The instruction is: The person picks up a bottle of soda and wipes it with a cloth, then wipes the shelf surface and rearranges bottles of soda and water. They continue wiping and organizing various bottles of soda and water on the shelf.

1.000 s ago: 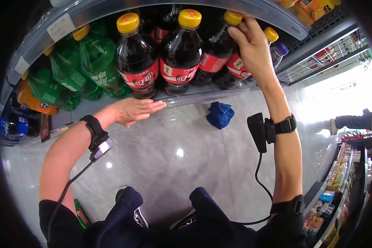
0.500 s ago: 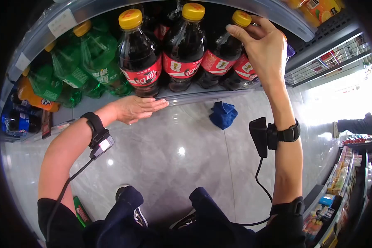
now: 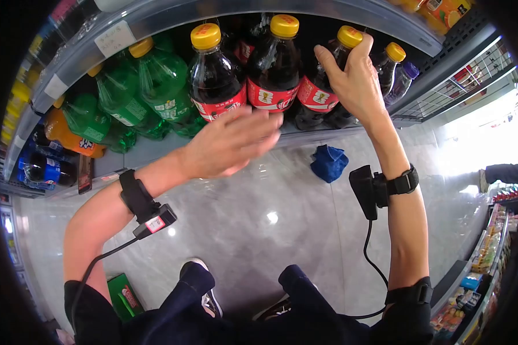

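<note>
Shelved cola bottle (image 3: pixel 315 95) gripped by right hand (image 3: pixel 354 80).
It stands at the shelf (image 3: pixel 305 133) front; the raised arm's fingers clamp its neck. The left hand (image 3: pixel 233 144) hovers before neighbouring bottles (image 3: pixel 216 86), fingers spread, empty.

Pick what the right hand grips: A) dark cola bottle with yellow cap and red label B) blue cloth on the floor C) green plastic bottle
A: the right hand wraps the neck of the dark cola bottle with yellow cap and red label.
</note>
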Action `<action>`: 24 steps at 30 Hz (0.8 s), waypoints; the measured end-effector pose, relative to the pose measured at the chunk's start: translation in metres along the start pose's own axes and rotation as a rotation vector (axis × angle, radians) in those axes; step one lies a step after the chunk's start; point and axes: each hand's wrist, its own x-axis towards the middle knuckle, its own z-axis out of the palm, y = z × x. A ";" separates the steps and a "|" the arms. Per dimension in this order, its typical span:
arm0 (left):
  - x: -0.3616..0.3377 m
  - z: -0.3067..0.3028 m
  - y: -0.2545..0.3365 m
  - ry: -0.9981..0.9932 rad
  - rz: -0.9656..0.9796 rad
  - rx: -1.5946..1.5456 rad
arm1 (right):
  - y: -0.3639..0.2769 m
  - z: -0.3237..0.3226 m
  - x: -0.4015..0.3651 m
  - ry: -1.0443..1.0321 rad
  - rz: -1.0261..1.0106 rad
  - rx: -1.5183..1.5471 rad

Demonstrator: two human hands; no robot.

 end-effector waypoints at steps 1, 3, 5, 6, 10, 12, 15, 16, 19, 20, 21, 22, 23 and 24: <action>0.014 -0.004 -0.002 0.201 -0.118 -0.043 | 0.002 0.002 -0.001 0.007 0.001 0.001; 0.046 -0.011 -0.001 0.400 -0.231 -0.086 | 0.005 0.005 -0.004 0.042 -0.039 0.024; 0.078 -0.015 0.002 0.721 -0.521 -0.109 | 0.006 0.007 -0.006 0.070 -0.066 0.030; 0.091 -0.014 -0.002 0.716 -0.512 -0.109 | 0.007 0.006 -0.007 0.091 -0.096 0.031; 0.113 -0.011 -0.026 0.776 -0.701 -0.350 | 0.005 0.005 -0.008 0.101 -0.076 0.057; 0.114 -0.012 -0.031 0.760 -0.753 -0.279 | 0.005 0.002 -0.005 0.041 -0.012 0.260; 0.104 -0.018 -0.039 0.625 -0.734 -0.398 | 0.009 -0.002 -0.003 -0.026 -0.002 0.251; 0.103 -0.018 -0.043 0.600 -0.718 -0.463 | 0.014 0.000 -0.002 -0.038 -0.088 0.203; 0.104 -0.013 -0.044 0.634 -0.690 -0.407 | 0.011 0.002 -0.004 0.053 -0.090 0.215; 0.105 -0.012 -0.043 0.635 -0.700 -0.418 | 0.019 0.011 -0.001 0.094 -0.111 0.218; 0.106 -0.011 -0.040 0.626 -0.694 -0.420 | 0.015 0.007 -0.003 0.100 -0.102 0.219; 0.108 -0.011 -0.036 0.615 -0.754 -0.469 | 0.010 0.002 -0.005 0.062 -0.036 0.255; 0.109 -0.012 -0.033 0.605 -0.812 -0.515 | 0.006 -0.001 -0.006 0.025 0.028 0.291; 0.110 -0.011 -0.032 0.599 -0.804 -0.514 | 0.008 0.005 -0.005 0.104 -0.047 0.280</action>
